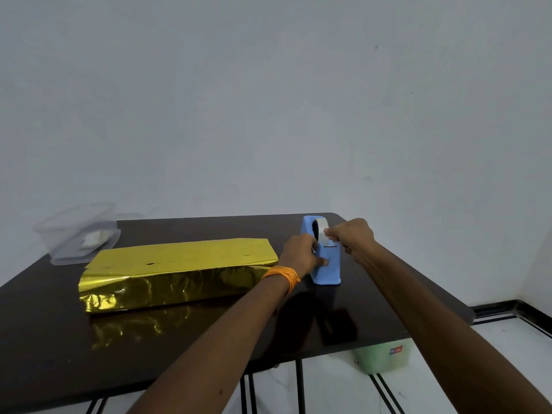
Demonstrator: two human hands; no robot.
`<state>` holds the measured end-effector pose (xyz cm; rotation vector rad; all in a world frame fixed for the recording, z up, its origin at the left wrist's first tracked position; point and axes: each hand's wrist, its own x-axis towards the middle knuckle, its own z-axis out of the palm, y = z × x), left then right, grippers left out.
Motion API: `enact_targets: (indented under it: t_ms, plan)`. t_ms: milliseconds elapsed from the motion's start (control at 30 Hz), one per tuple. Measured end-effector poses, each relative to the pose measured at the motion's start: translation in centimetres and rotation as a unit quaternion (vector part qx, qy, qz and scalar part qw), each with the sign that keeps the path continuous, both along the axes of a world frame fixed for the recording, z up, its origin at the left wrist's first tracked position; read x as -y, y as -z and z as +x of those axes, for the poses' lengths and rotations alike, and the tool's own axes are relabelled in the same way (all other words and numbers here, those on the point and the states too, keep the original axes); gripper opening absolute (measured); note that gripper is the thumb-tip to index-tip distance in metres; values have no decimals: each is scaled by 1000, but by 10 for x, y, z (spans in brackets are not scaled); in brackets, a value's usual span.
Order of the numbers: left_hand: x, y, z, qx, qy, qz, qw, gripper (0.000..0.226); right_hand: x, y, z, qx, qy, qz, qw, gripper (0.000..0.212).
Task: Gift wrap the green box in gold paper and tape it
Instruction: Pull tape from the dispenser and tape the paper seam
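Head view: dark table (pixel 209 339), seen from above
Tape dispenser (pixel 327 265): blue, upright on the table
Left hand (pixel 300 253): fingers curled round the dispenser's left side, gripping it
Right hand (pixel 354 237): thumb and forefinger pinching the tape (pixel 322 228) at the dispenser's top
Box (pixel 179 270): covered in gold paper, lying flat just left of the dispenser
Plastic container (pixel 77 234): clear, well left of the dispenser, behind the box

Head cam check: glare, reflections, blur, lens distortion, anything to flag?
Head view: dim, flat light; gold-wrapped box shows specular glare and mirrors in the glossy dark table; clear container at far left looks soft; blue tape dispenser reads sharp; wide-angle stretch toward frame edges.
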<state>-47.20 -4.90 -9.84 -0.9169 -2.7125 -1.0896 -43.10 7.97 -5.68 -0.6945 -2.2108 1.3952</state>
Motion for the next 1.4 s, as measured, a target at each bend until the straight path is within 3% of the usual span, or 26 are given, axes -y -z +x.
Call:
enact_targets:
  t_ms: [500, 600, 733, 833, 900, 967, 1100, 1400]
  plan:
    - [-2, 2, 2, -3, -11, 7, 1000, 46, 7, 34, 35, -26, -16, -168, 985, 27]
    - [-2, 3, 1, 0, -12, 9, 1000, 46, 7, 37, 38, -32, -16, -131, 991, 27]
    - [-2, 2, 1, -5, -8, 4, 1000, 45, 2, 36, 39, -42, -7, -2, 999, 25]
    - [0, 0, 4, -18, -5, -2, 1000, 44, 1, 37, 43, 44, -10, 118, 992, 20]
    - [0, 0, 4, -21, -4, -4, 1000, 45, -1, 48, 51, 68, -10, 136, 988, 18]
    - [-1, -1, 6, -36, 0, -15, 999, 43, -3, 53, 61, 36, -4, 161, 986, 16]
    - [8, -2, 11, -83, 1, -48, 995, 34, 2, 39, 72, -29, -82, 114, 990, 11]
    - [137, -38, -2, -109, -93, 111, 983, 17, 74, 4, 56, -97, -285, 30, 953, 12]
